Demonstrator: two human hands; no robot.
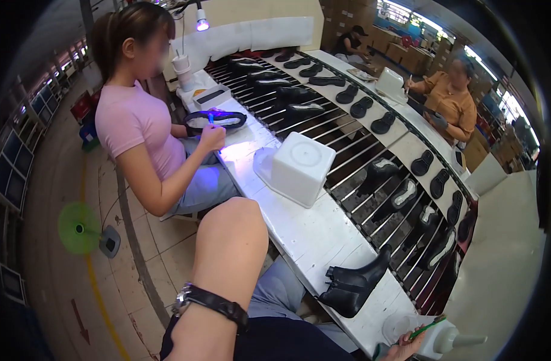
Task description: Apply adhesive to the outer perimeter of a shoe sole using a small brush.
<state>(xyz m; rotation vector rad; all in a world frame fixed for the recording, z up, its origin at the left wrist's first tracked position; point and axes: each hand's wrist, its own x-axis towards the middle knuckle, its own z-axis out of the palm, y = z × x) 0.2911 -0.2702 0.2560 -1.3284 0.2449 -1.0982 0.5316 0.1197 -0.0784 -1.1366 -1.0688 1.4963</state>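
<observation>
My right hand (403,348) is closed around a small green brush (428,326), shaped like a toothbrush, at the lower right. Beside it stand a round translucent container (396,327) and a white squeeze bottle (449,340) with a long nozzle. A black ankle boot (358,283) lies on its side on the white bench (314,231), left of and beyond that hand, untouched. My left forearm, wearing a black-strapped watch (212,304), is raised with its elbow pointing away from me. The left hand itself lies beyond the lower edge.
A roller conveyor (348,168) carries several black boots; soles sit on a belt (402,141) behind. An upturned white tub (304,162) stands on the bench. At left, a co-worker in pink (137,120) holds a sole under violet light. Another, in orange (447,96), works across.
</observation>
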